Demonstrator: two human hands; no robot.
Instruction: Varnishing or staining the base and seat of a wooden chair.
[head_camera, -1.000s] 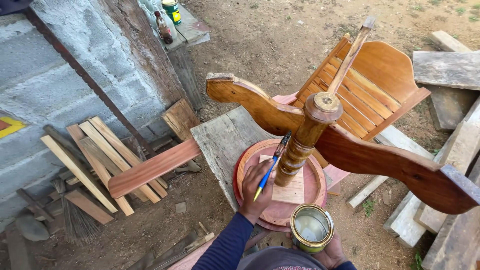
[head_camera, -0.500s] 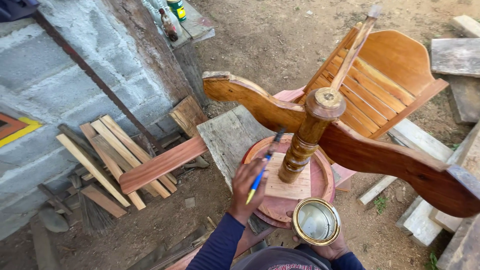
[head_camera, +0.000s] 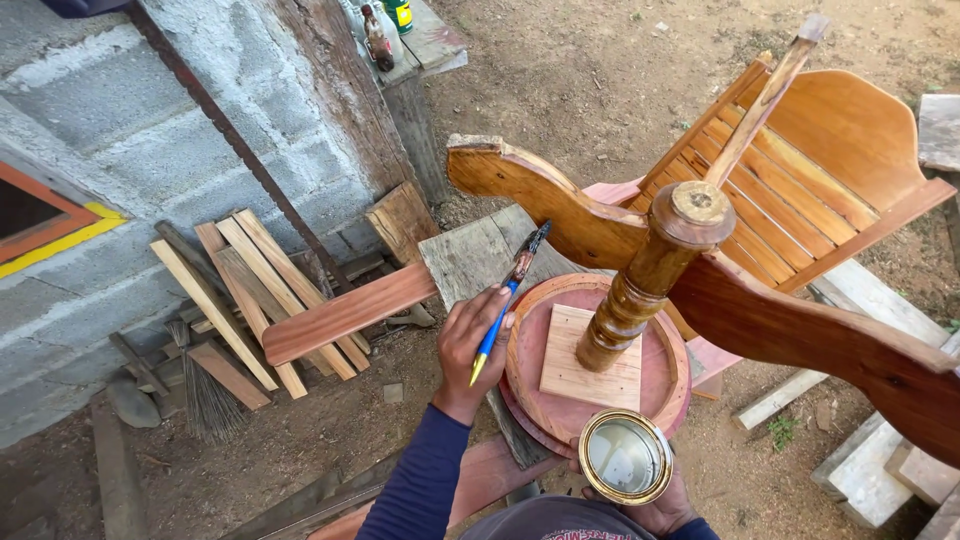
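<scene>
blue-and-yellow brush (head_camera: 505, 300), gold-rimmed tin (head_camera: 625, 456), glossy amber-brown pedestal (head_camera: 650, 270)

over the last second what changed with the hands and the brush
The left hand drew the brush back from the turned post, leftward past the round base's rim. The right hand stayed under the open tin; the table did not move.

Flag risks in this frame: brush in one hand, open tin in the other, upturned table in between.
1. The open tin sits in the right hand close under the round tabletop; a tilt could likely spill its contents.
2. The left hand holds the brush with its wet tip close to the curved leg; a stray touch might smear the finish.
3. The glossy turned column may be wet; the sleeve could brush it.
</scene>
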